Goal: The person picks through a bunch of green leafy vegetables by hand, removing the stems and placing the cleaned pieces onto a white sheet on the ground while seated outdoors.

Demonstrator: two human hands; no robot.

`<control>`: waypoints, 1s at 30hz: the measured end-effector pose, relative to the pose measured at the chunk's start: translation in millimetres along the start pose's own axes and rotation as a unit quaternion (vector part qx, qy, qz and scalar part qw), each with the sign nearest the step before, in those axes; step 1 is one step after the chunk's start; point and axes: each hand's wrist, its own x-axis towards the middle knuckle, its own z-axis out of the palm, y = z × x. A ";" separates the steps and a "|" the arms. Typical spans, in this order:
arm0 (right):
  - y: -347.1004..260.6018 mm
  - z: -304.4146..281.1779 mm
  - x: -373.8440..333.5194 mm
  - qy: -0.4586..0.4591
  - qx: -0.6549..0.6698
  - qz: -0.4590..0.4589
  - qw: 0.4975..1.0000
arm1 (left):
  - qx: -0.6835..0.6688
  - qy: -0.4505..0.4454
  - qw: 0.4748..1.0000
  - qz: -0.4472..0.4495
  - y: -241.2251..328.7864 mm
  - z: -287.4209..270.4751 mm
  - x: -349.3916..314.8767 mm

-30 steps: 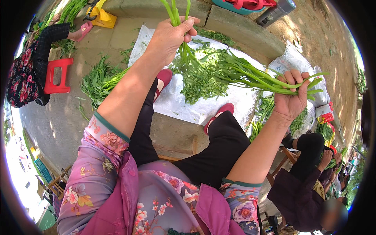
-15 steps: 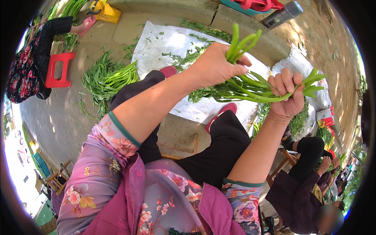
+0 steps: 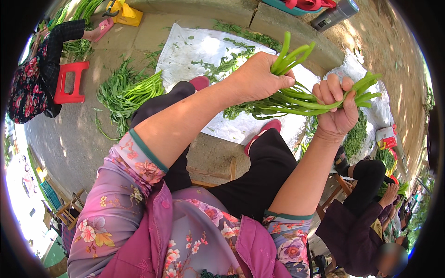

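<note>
A bunch of long green leafy stems (image 3: 301,103) lies across both hands over a white sheet. My right hand (image 3: 334,107) is closed around the stems near their cut ends, which stick out to the right. Held in my left hand (image 3: 262,79) are a few thick green stems (image 3: 293,58), their ends standing up above its thumb. Whether these stems are part of the same bunch, I cannot tell. Leaves trail off below my left hand toward the white sheet (image 3: 178,51), where loose leaves are scattered.
A heap of green stems (image 3: 134,88) lies left of my knee, near a red stool (image 3: 72,83) beside a seated person. A grey flask (image 3: 334,16) stands on the curb at the back right. Another person (image 3: 352,227) sits at the lower right. More greens (image 3: 356,136) lie nearby.
Both hands keep their hold on the stems. My left hand has shifted slightly right, and my right hand slightly left, with the cut ends tilting up a little.
</note>
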 end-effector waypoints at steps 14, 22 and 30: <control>-6.8 -5.1 -5.3 0.010 0.033 -0.039 0.999 | -0.019 0.084 0.995 -0.057 0.7 -18.4 5.9; -11.4 -6.1 -9.1 0.021 0.018 -0.029 0.999 | 0.236 0.131 0.962 0.029 -14.8 -42.9 7.1; -1.0 -1.1 -2.5 0.040 -0.003 0.013 0.999 | 0.079 0.029 0.996 0.039 -6.3 -17.4 3.0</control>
